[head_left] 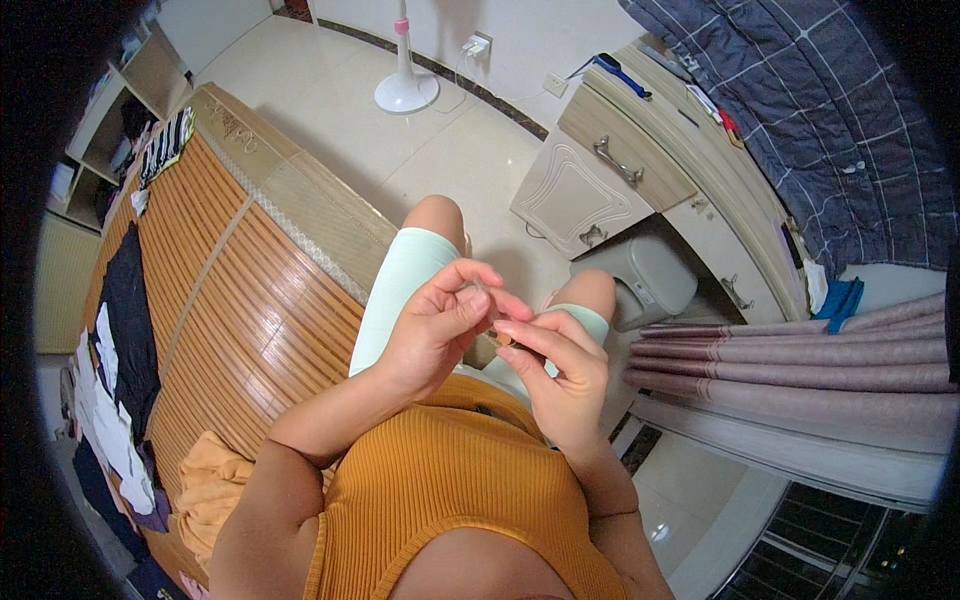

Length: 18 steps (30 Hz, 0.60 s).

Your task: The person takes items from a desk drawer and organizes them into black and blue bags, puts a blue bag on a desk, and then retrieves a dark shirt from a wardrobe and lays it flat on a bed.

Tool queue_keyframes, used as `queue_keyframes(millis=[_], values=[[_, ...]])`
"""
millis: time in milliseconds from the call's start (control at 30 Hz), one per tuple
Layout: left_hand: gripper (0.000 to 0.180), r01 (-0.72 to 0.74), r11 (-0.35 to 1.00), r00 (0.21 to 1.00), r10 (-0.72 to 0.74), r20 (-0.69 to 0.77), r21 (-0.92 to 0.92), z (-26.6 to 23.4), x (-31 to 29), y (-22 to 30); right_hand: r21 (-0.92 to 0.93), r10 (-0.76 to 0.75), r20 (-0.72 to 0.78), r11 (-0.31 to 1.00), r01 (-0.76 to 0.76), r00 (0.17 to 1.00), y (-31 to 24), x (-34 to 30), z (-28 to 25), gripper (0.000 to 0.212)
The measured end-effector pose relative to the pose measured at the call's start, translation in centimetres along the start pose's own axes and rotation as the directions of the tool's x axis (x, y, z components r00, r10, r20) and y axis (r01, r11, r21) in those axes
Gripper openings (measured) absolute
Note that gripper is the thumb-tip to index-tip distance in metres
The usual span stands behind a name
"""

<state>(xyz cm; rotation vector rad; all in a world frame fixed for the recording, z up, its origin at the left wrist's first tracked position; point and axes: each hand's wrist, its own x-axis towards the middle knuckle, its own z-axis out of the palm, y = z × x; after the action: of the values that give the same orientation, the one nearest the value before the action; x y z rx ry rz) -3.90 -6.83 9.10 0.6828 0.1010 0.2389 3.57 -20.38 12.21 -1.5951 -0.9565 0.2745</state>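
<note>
Head view, item: your left hand [435,330] and right hand [555,365] met above your lap, fingers pinched together on something too small to identify. Risk: it could have slipped, dropping between your knees onto the floor [460,160].

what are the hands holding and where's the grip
Left hand and right hand pinch fingertips together over the lap; whatever sits between them is too small to tell.
</note>
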Motion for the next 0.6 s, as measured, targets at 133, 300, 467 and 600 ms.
queue_keyframes(millis=[133,300,467,600], values=[[0.015,0.002,1.0,1.0,-0.002,0.011,0.007,0.32,0.02,0.05,-0.004,-0.023,-0.017,1.0,0.023,1.0,0.04,-0.11,-0.08,0.028],[0.015,0.004,1.0,1.0,-0.004,0.006,0.007,0.4,0.04,-0.05,0.017,0.009,-0.013,1.0,-0.009,1.0,-0.19,-0.2,-0.28,0.03],[0.014,0.0,1.0,1.0,0.0,0.002,0.003,0.6,0.07,-0.11,0.066,0.078,0.005,0.995,-0.078,0.997,-0.33,-0.19,-0.44,0.027],[0.014,-0.003,1.0,1.0,0.003,0.002,0.002,0.65,0.09,-0.11,0.092,0.1,0.019,0.991,-0.101,0.995,-0.35,-0.28,-0.55,0.025]])
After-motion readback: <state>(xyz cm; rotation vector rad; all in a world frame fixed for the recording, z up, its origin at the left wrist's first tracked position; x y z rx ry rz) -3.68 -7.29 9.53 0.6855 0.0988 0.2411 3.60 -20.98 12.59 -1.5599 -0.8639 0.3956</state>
